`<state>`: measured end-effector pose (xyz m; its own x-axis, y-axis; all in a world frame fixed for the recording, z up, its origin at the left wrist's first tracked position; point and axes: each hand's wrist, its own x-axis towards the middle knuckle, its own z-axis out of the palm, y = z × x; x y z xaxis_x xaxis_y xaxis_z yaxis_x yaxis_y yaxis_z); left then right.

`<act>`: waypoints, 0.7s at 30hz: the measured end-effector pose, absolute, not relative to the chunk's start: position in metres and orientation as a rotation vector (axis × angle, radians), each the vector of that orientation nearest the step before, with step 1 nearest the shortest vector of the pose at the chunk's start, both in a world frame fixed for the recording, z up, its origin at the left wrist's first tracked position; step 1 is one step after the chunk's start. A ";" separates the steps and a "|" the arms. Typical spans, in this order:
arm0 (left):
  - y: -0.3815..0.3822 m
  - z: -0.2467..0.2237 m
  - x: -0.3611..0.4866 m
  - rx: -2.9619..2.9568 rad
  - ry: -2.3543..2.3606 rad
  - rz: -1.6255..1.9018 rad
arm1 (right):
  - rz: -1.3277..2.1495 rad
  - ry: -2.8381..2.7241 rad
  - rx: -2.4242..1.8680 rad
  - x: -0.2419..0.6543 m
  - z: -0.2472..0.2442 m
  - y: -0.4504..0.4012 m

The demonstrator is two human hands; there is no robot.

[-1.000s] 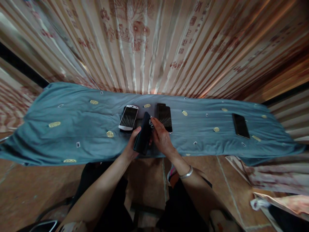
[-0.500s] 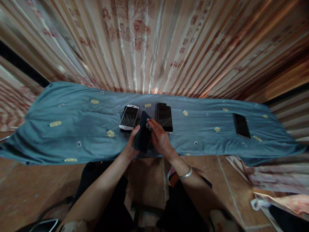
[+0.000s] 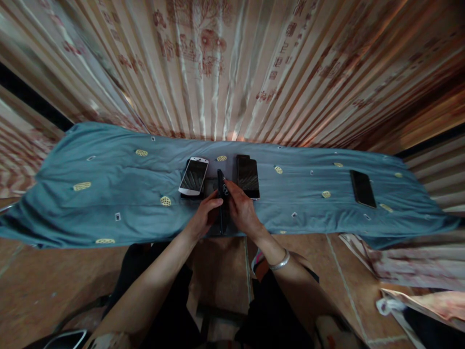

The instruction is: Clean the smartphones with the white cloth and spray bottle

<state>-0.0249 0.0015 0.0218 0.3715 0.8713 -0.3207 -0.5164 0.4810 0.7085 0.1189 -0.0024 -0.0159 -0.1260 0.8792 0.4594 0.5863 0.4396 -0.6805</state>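
Note:
Between my two hands a dark phone (image 3: 222, 213) stands nearly edge-on, with pale markings on its right-hand face. My left hand (image 3: 206, 213) grips it from the left, thumb on the near face. On the other side my right hand (image 3: 242, 206) is closed on it, fingers against the marked face. Just beyond my left hand lies a white phone (image 3: 194, 177) with a black screen, resting on a dark flat object. Close to my right hand is a black phone (image 3: 248, 177) that partly covers another dark item.
A blue cloth with yellow and white motifs (image 3: 138, 194) covers the long surface. Farther right on it lies another black phone (image 3: 362, 189). A pleated, printed curtain (image 3: 225, 72) hangs behind. Below is a tiled floor (image 3: 221, 276).
The held phone has turned from showing a broad face to nearly edge-on. My left hand has shifted slightly right; my right hand has stayed almost in place.

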 end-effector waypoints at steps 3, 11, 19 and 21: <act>0.004 0.018 -0.027 0.556 0.762 0.970 | 0.426 -1.854 -1.228 0.117 -0.014 -0.004; 0.007 0.019 -0.027 0.427 0.759 0.950 | 0.381 -1.857 -1.153 0.116 -0.011 -0.004; 0.012 0.019 -0.030 0.295 0.836 0.964 | 0.434 -1.910 -1.159 0.113 -0.008 -0.007; 0.016 0.020 -0.032 0.286 0.829 1.005 | 0.430 -1.932 -1.129 0.111 -0.006 -0.009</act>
